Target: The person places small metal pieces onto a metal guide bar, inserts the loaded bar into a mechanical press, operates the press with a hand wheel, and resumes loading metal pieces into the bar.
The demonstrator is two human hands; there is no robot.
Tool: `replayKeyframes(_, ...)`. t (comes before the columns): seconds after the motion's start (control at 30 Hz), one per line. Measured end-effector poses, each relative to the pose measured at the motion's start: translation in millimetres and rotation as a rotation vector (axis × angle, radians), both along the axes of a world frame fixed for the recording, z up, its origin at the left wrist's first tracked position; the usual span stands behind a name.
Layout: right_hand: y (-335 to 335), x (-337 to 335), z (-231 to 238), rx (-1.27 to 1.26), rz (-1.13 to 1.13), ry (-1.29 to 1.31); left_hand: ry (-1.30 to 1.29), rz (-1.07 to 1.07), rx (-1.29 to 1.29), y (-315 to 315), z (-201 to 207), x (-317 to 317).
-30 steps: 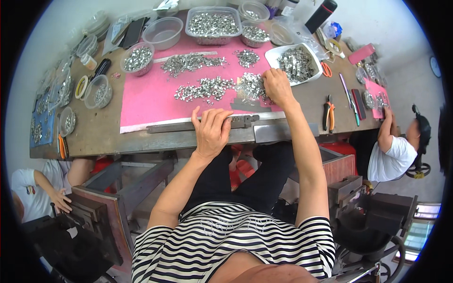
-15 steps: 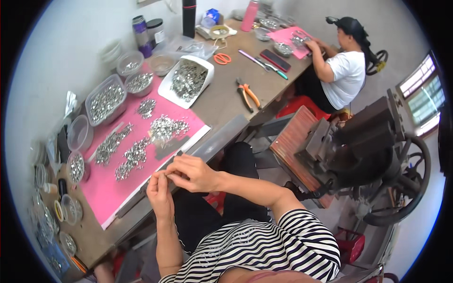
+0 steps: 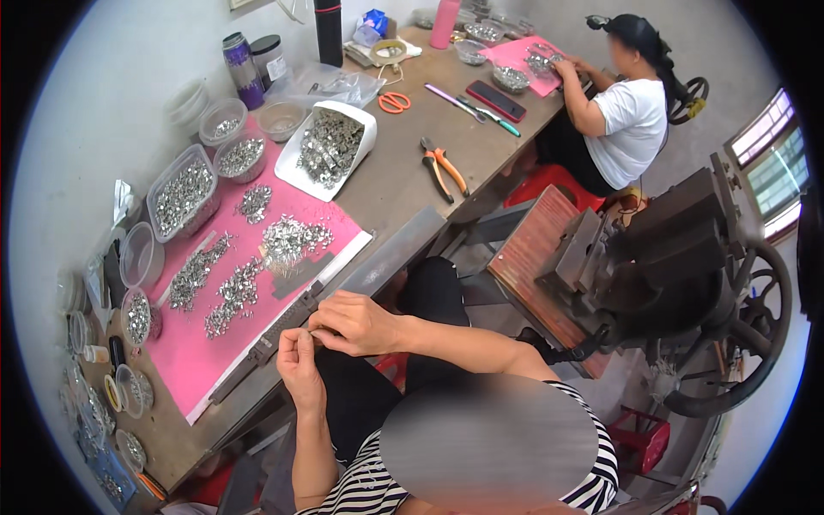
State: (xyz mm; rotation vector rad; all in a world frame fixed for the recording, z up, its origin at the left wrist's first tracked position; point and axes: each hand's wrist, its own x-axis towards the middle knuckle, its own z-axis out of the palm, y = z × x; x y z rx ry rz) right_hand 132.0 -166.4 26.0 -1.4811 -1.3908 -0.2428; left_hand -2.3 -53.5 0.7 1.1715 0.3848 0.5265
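My left hand (image 3: pixel 300 369) and my right hand (image 3: pixel 354 323) meet just off the table's near edge, above my lap. The fingers of both are pinched together tip to tip; whatever sits between them is too small to make out. Beyond them a pink sheet (image 3: pixel 193 360) carries several loose heaps of small shiny metal pieces (image 3: pixel 293 240). A white scoop-shaped tray (image 3: pixel 366 154) holding more metal pieces rests at the sheet's far right corner. A long metal bar (image 3: pixel 378 262) lies along the table edge near my right hand.
Clear tubs (image 3: pixel 182 193) of metal pieces line the left side. Orange-handled pliers (image 3: pixel 445 170), orange scissors (image 3: pixel 394 102) and a phone (image 3: pixel 496 100) lie on the table (image 3: pixel 395 189). Another person (image 3: pixel 631 129) works at the far right. A dark machine with a handwheel (image 3: pixel 669 283) stands at my right.
Both hands remain pinched together, slightly lower and further right in the picture. The view has shifted a little. The other person's hands stay over their own pink sheet.
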Motion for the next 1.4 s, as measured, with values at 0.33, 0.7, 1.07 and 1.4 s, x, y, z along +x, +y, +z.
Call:
replayKeyframes(0.33,-11,-6,-16,0.028,0.046,0.034,0.068,0.061,0.092,-18,2,-11)
replayKeyframes(0.7,-11,-3,7,-0.108,0.16,-0.005,0.151,0.22,0.28,-37,25,-21)
replayKeyframes(1.07,40,28,-29,-0.239,-0.044,0.097,0.283,0.516,1.218,64,-1,-54)
replayKeyframes(1.4,39,27,-16,-0.345,-0.052,-0.155,0.362,0.388,1.265,75,-15,-48)
